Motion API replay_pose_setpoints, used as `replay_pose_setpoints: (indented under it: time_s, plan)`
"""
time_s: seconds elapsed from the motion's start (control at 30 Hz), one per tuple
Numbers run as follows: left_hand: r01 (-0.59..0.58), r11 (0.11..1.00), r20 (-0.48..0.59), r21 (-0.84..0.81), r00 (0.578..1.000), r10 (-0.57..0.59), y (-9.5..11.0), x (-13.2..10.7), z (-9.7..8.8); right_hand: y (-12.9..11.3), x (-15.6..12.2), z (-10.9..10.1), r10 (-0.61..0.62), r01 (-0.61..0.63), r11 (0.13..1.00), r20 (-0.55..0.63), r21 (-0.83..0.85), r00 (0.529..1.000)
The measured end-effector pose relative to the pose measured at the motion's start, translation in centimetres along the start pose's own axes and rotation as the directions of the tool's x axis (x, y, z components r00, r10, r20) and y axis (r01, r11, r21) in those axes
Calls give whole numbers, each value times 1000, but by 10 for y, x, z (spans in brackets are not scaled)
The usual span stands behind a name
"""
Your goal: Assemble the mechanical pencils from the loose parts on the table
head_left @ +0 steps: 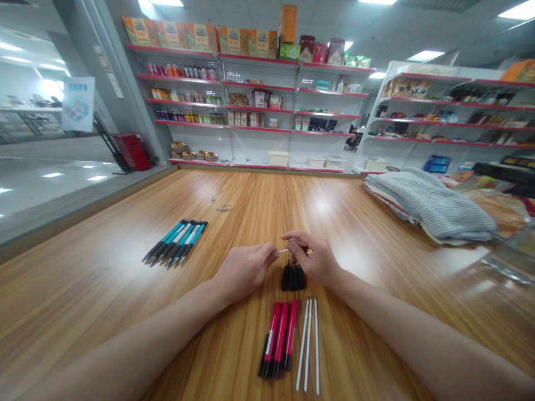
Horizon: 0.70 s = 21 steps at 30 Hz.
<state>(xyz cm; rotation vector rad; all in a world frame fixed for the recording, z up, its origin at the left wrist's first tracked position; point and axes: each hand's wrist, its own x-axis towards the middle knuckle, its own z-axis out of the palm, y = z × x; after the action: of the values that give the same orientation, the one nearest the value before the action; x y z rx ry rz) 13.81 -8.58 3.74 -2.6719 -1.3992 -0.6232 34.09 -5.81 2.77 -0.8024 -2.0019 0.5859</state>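
Lying beside right hand [316, 260]: black pieces [293, 279]; folded cloths [438, 203] farther off.

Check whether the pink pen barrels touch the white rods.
Apart: the head view shows a strip of bare table between the pink pen barrels and the white rods.

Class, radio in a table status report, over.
Left hand pinches thin white stick. Right hand at its other end, grip unclear. Black pen parts close by right hand.

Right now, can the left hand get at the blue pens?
Likely yes: nothing visible stands on the table between the left hand and the blue pens, though that hand is holding a thin white stick.
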Motion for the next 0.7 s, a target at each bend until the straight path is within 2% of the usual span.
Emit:
replay_pose_setpoints:
  time_s: [0.17, 0.37, 0.53, 0.7]
  plan:
    - [-5, 1000, 26, 0, 1000, 5, 1, 0, -2, -2, 1, -3, -55, 54, 995, 1, -79, 999]
    - [71, 997, 10, 9, 997, -71, 1, 0, -7, 3, 7, -14, -96, 89, 983, -33, -163, 995]
    - [91, 996, 7, -10, 996, -91, -2, 1, -7, 10, 10, -19, -105, 127, 954, 92, -271, 990]
    - [102, 995, 14, -22, 995, -102, -1, 0, -6, 10, 11, -16, -45, 79, 953, 119, -292, 992]
